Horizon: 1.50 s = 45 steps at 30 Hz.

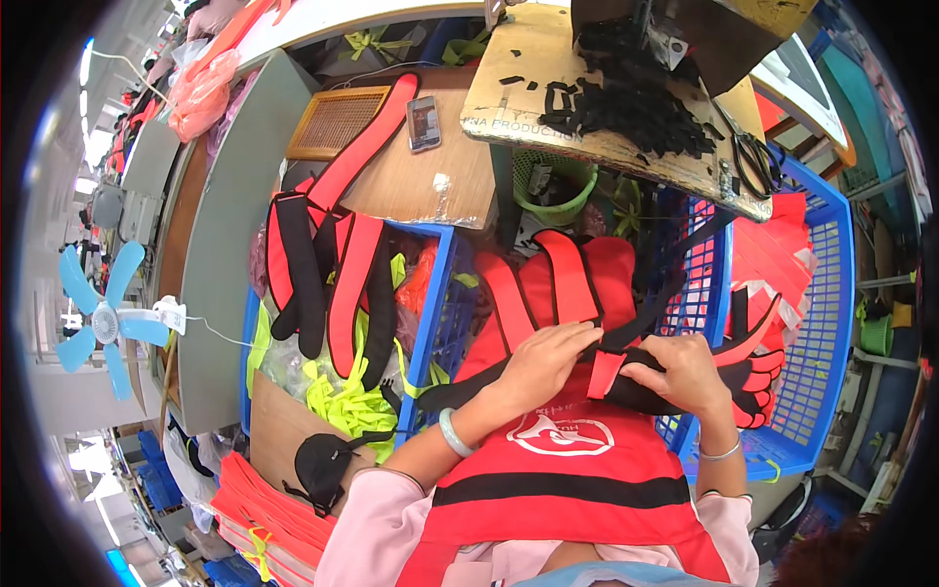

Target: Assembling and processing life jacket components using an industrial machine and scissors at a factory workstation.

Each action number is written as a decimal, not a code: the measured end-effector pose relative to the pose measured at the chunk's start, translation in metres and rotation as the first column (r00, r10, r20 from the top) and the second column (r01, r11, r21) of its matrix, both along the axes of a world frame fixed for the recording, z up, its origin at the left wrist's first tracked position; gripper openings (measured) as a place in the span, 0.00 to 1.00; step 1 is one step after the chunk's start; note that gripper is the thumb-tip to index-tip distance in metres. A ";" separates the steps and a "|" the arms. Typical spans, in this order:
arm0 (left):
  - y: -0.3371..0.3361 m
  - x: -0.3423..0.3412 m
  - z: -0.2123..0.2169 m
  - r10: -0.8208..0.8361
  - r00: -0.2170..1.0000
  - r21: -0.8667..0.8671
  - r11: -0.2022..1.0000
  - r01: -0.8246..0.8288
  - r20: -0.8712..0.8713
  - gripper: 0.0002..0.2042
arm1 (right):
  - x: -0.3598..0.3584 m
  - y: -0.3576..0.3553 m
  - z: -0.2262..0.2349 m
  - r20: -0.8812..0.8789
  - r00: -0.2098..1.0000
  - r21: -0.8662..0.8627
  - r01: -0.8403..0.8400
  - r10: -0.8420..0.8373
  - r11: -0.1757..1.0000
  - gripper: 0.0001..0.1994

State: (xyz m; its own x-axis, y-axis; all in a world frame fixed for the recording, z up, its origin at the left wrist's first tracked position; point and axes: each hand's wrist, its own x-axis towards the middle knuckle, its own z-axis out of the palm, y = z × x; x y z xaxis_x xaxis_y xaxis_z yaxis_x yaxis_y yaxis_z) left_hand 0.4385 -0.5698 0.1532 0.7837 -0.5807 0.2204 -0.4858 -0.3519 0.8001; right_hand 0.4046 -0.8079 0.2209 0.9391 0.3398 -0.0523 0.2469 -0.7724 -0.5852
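My right hand [688,375] is closed round a red-and-black fabric strap [605,375], its thumb and bent fingers gripping the black part. My left hand [550,364] is on the strap's left side, fingers pressed together and fingertips against its edge; its thumb is hidden. Both hands are above the red apron [597,491] on my lap. Just beyond the left hand, two red straps with black edging [567,279] lie across red cloth. Right of my right hand, several red-and-black strap ends [758,377] hang together over a blue basket's edge.
A wooden machine table [518,59] carries black scraps [636,112] and black scissors [753,161]. A blue basket [831,323] stands at right, another [430,313] at left with straps and yellow-green strips [357,396]. A phone [424,124] lies on a board; a black cap [321,470] and a fan [105,321] are left.
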 end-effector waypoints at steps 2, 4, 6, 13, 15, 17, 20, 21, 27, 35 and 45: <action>0.000 0.012 0.016 0.033 0.999 0.021 0.999 -0.034 0.008 0.17 | 0.010 -0.001 0.017 0.053 0.998 0.025 -0.034 0.033 0.999 0.15; -0.002 0.035 0.051 0.038 0.997 0.026 0.999 -0.040 0.068 0.13 | 0.022 -0.012 0.036 0.098 0.995 0.039 -0.018 0.014 0.999 0.13; -0.003 0.066 0.090 -0.023 0.979 0.094 0.996 0.004 0.202 0.11 | 0.037 -0.021 0.062 0.157 0.988 0.072 -0.005 -0.007 0.997 0.12; -0.021 0.160 0.179 -0.311 0.917 0.260 0.934 0.246 0.249 0.10 | 0.093 -0.052 0.101 0.361 0.931 0.068 0.031 -0.053 0.997 0.13; -0.030 0.180 0.181 -0.348 0.922 0.290 0.912 0.291 0.169 0.11 | 0.111 -0.066 0.100 0.323 0.946 0.065 0.016 -0.036 0.998 0.15; -0.042 0.198 0.184 -0.362 0.924 0.342 0.890 0.302 0.126 0.11 | 0.125 -0.077 0.096 0.341 0.939 0.082 0.021 -0.048 0.996 0.16; -0.052 0.223 0.186 -0.370 0.929 0.423 0.838 0.345 -0.026 0.13 | 0.148 -0.085 0.101 0.195 0.981 0.038 0.006 -0.013 0.999 0.18; -0.055 0.232 0.185 -0.372 0.928 0.423 0.837 0.348 -0.027 0.13 | 0.154 -0.086 0.105 0.193 0.981 0.037 0.008 -0.015 0.999 0.18; -0.066 0.283 0.169 -0.336 0.912 0.326 0.857 0.399 -0.234 0.18 | 0.192 -0.102 0.095 0.042 0.996 0.200 0.066 -0.076 0.978 0.20; -0.079 0.329 0.160 -0.363 0.846 0.306 0.815 0.492 -0.391 0.21 | 0.227 -0.120 0.081 -0.164 0.978 0.274 0.173 -0.132 0.946 0.23; -0.085 0.335 0.161 -0.195 0.936 0.423 0.852 0.309 -0.292 0.29 | 0.240 -0.124 0.090 -0.203 0.956 0.220 0.257 -0.214 0.941 0.28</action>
State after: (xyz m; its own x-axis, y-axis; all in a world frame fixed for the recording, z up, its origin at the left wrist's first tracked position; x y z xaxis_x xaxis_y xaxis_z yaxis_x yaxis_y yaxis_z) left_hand 0.7737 -0.6547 0.3142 0.5913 -0.7544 -0.2850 -0.4305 -0.5941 0.6795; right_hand 0.6442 -0.9315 0.3108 0.9773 0.1326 -0.1655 -0.0468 -0.6264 -0.7781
